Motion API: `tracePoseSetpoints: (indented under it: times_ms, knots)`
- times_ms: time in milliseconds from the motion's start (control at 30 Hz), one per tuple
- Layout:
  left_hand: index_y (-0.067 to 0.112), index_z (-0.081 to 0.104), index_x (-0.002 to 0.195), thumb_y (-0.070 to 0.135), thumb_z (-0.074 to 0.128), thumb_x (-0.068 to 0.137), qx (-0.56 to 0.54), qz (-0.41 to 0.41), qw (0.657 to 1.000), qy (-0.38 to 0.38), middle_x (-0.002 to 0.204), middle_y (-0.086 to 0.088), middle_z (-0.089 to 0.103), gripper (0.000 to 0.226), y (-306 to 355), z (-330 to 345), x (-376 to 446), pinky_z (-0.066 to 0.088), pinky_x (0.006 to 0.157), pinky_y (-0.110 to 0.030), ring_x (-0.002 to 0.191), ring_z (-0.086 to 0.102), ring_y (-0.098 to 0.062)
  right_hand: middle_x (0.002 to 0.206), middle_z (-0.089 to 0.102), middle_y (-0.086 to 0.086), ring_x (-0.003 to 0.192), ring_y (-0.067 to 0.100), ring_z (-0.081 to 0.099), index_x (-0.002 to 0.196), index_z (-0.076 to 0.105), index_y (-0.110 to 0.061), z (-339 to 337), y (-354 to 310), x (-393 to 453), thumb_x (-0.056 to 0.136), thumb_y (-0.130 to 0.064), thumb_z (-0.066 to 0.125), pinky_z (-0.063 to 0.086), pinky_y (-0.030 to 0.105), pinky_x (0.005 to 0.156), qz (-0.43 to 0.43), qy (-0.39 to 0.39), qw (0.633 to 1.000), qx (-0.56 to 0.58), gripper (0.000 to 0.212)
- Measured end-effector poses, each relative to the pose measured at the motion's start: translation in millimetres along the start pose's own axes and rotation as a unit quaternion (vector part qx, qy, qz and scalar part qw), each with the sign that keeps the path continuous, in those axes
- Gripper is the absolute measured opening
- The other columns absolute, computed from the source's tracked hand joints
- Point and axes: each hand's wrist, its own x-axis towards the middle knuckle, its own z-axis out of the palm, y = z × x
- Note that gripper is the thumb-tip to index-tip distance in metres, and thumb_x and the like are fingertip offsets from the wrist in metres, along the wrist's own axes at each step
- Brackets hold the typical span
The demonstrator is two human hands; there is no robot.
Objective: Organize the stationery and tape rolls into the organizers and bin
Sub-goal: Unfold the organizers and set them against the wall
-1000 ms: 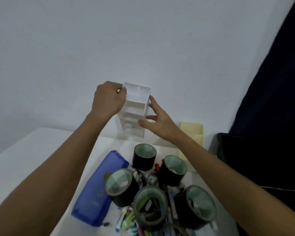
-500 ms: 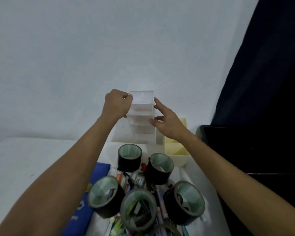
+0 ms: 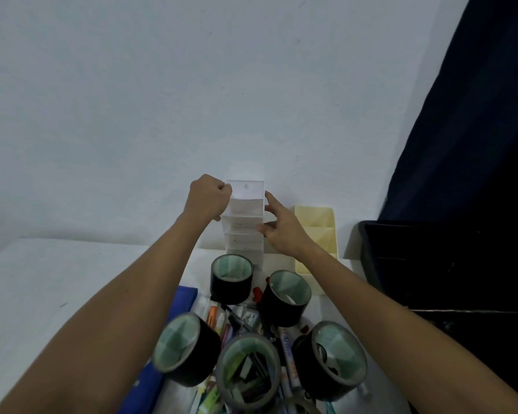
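I count five black tape rolls: one (image 3: 232, 278) nearest the wall, one (image 3: 287, 297) to its right, and three in front, left (image 3: 185, 348), middle (image 3: 248, 371) and right (image 3: 331, 359); all five stand with their open cores facing up on a white table (image 3: 42, 294); a heap of pens and markers (image 3: 287, 351) lies among and under them, too tangled for me to count; I see two organizers, a white tiered one (image 3: 245, 222) and a yellow one (image 3: 316, 231) just beside it on the right, plus one black bin (image 3: 431, 264) further right; the white organizer stands upright against the wall, long axis vertical, open shelves facing me; my left hand (image 3: 208, 198) curls round its upper left edge; my right hand (image 3: 277, 227) holds its right side, fingers spread; one blue pouch (image 3: 186, 297) lies under my left forearm.
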Motion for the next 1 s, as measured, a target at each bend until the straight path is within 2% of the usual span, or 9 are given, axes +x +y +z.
tracePoseSetpoints:
  times_ms: [167,300,433,533,600,700,833,900,1000]
  knots:
    - [0.009,0.039,0.058,0.043,0.042,0.097,-0.022,-0.014,1.000,-0.013,0.059,-0.013,0.049,0.052,-4,2,1,0.055,0.049,-0.027,0.053,0.062,-0.030,0.132,0.054,0.010,0.082,0.023,0.071,0.143,0.032,-0.039,6,3,10,0.090,-0.009,0.060,0.056,0.034,0.086,0.020,0.020,1.000,-0.004,0.066]
    - [0.009,0.040,0.063,0.050,0.038,0.097,-0.031,-0.009,0.999,-0.013,0.054,-0.002,0.038,0.053,-9,6,-2,0.059,0.064,-0.043,0.052,0.053,-0.022,0.125,0.059,0.011,0.100,0.019,0.065,0.147,0.029,-0.030,8,7,8,0.090,-0.014,0.062,0.051,0.025,0.086,0.044,0.054,0.997,-0.013,0.068]
    - [0.011,0.065,0.089,0.054,0.041,0.094,-0.041,-0.003,0.999,-0.012,0.061,0.000,0.052,0.050,-14,3,-6,0.059,0.073,-0.045,0.062,0.059,-0.023,0.120,0.061,0.010,0.105,0.017,0.060,0.145,0.036,-0.025,8,4,5,0.090,-0.015,0.062,0.050,0.026,0.084,0.045,0.062,0.997,-0.021,0.061]
    - [0.012,0.066,0.101,0.055,0.042,0.093,-0.054,0.000,0.998,-0.021,0.085,-0.003,0.068,0.050,-21,-3,-19,0.057,0.078,-0.047,0.079,0.068,-0.025,0.103,0.064,0.012,0.081,0.014,0.057,0.123,0.054,-0.010,7,0,-2,0.088,-0.023,0.067,0.043,0.016,0.059,0.092,0.090,0.991,-0.026,0.040]
    - [0.017,0.062,0.118,0.047,0.048,0.093,-0.035,-0.013,0.999,-0.026,0.102,-0.004,0.070,0.041,-30,-7,-35,0.055,0.086,-0.044,0.092,0.068,-0.023,0.089,0.061,0.008,0.075,0.014,0.054,0.096,0.060,-0.006,8,-2,-10,0.083,-0.029,0.072,0.038,0.017,0.054,0.094,0.099,0.988,-0.075,0.029]
    - [0.020,0.065,0.115,0.033,0.056,0.090,0.008,-0.046,0.997,-0.056,0.105,-0.004,0.069,0.029,-50,-18,-75,0.055,0.081,-0.034,0.090,0.067,-0.023,0.076,0.061,0.003,0.071,0.015,0.056,0.078,0.062,-0.008,15,-12,-25,0.081,-0.028,0.072,0.040,0.020,0.057,0.056,0.008,0.989,-0.136,0.022]
    - [0.026,0.070,0.085,0.036,0.062,0.089,0.058,-0.041,0.984,-0.161,0.083,0.006,0.069,0.014,-65,-44,-140,0.052,0.067,-0.028,0.072,0.065,-0.012,0.109,0.065,0.005,0.098,0.019,0.059,0.108,0.066,-0.009,35,-27,-40,0.085,-0.032,0.068,0.045,0.028,0.084,-0.017,-0.193,0.944,-0.266,0.032]
    - [0.029,0.069,0.075,0.043,0.065,0.085,0.055,-0.046,0.977,-0.199,0.072,0.011,0.067,0.018,-70,-55,-166,0.046,0.063,-0.021,0.067,0.060,-0.002,0.122,0.061,0.008,0.110,0.025,0.056,0.121,0.060,-0.008,50,-27,-42,0.087,-0.033,0.065,0.045,0.033,0.093,-0.032,-0.233,0.918,-0.320,0.042]
    - [0.034,0.069,0.082,0.056,0.071,0.074,0.072,-0.052,0.966,-0.244,0.085,0.014,0.070,0.024,-83,-66,-194,0.050,0.072,-0.022,0.078,0.064,0.000,0.130,0.055,0.012,0.116,0.028,0.053,0.128,0.053,-0.008,67,-19,-42,0.089,-0.030,0.062,0.043,0.033,0.093,-0.001,-0.253,0.897,-0.363,0.046]
